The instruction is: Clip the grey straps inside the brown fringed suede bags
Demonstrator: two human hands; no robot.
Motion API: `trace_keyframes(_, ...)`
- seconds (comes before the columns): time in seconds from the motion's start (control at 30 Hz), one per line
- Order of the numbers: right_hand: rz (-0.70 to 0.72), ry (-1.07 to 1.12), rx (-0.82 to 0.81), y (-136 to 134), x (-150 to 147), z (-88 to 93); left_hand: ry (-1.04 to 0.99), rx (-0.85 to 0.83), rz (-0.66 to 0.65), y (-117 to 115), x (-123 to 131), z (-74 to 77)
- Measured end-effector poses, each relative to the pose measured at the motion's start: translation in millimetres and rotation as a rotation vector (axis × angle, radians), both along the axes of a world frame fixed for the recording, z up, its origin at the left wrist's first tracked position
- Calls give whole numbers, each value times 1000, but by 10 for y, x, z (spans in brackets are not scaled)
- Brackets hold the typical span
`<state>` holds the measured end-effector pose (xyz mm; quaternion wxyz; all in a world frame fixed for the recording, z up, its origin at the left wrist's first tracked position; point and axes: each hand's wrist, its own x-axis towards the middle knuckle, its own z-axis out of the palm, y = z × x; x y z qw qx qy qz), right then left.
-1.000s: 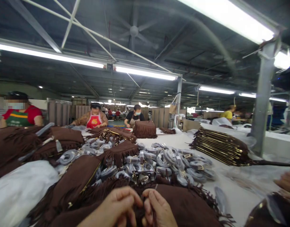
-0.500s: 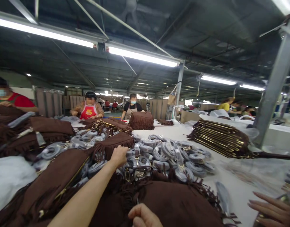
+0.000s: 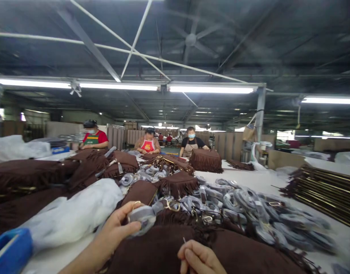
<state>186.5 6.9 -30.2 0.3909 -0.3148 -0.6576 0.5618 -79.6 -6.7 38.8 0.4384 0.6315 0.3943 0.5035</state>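
My left hand [image 3: 117, 224] is closed round a coiled strap [image 3: 143, 217] wrapped in clear plastic, with gold metal hooks beside it. The coil hangs just above a dark brown fringed bag [image 3: 166, 247] that lies in front of me. Low at the bottom edge, my right hand [image 3: 201, 257] is in a pinch over the same bag. A thin metal tip [image 3: 184, 240] sticks up from its fingers; the rest of that tool is hidden. Beyond the bag lies a heap of more wrapped strap coils [image 3: 237, 205].
White wrapping [image 3: 78, 209] and a blue bin [image 3: 12, 249] are at the left. More brown fringed bags [image 3: 179, 182] lie ahead and to the left. At the right is a stack of brown pieces with gold edges [image 3: 325, 190]. Several people work across the table.
My left hand has come back from the strap heap with a wrapped coil in it. The view has swung left, and another hand at the lower right has gone out of sight.
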Motion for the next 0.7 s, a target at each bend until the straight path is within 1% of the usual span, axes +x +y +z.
trace_keyframes(0.07,44,-52,3,-119,-214,77,-40,-30,16,-211,-116,-85)
trace_keyframes(0.13,50,-68,-14,-212,-385,133,-98,-53,17,-358,-201,-163)
trace_keyframes(0.27,29,-32,27,-315,-593,228,-208,-90,26,-528,-275,-283)
trace_keyframes(0.33,15,-28,71,-343,-654,285,-251,-131,39,-587,-267,-316)
trace_keyframes(0.5,-3,-7,141,-396,-746,410,-356,-215,9,-690,-172,-366)
trace_keyframes(0.6,-30,28,143,-411,-754,432,-409,-229,3,-709,-118,-419)
trace_keyframes(0.7,-39,38,120,-411,-731,412,-420,-263,-25,-704,-85,-475)
